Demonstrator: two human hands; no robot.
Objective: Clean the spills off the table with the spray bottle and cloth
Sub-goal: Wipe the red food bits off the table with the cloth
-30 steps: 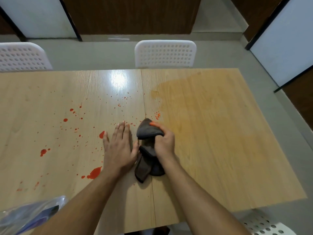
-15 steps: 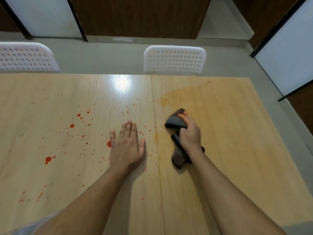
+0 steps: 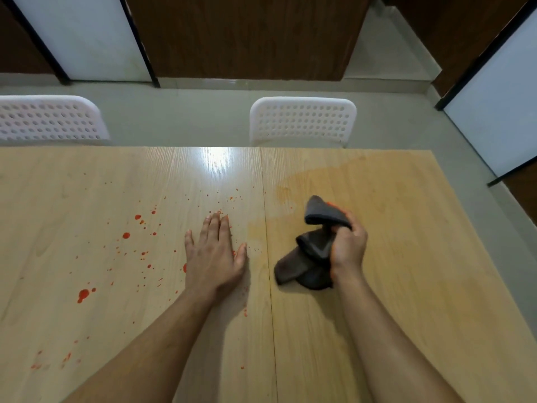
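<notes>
My right hand (image 3: pixel 347 247) grips a dark grey cloth (image 3: pixel 308 257) bunched on the right half of the wooden table (image 3: pixel 421 286), on a wet orange-tinted smear (image 3: pixel 363 184). My left hand (image 3: pixel 213 254) lies flat with straight fingers on the table just left of the centre seam. Red spill drops (image 3: pixel 82 295) are scattered over the left half, from beside the left hand out to the left edge. The spray bottle is out of view.
Two white perforated chairs stand behind the far table edge, one at the left (image 3: pixel 49 117) and one at the centre (image 3: pixel 302 122). Grey floor (image 3: pixel 479 228) lies beyond the table's right edge, with wall panels further off.
My right hand has slid the cloth rightward, away from the left hand and the seam, onto the smeared right half. The left hand has stayed flat. The view has tilted up.
</notes>
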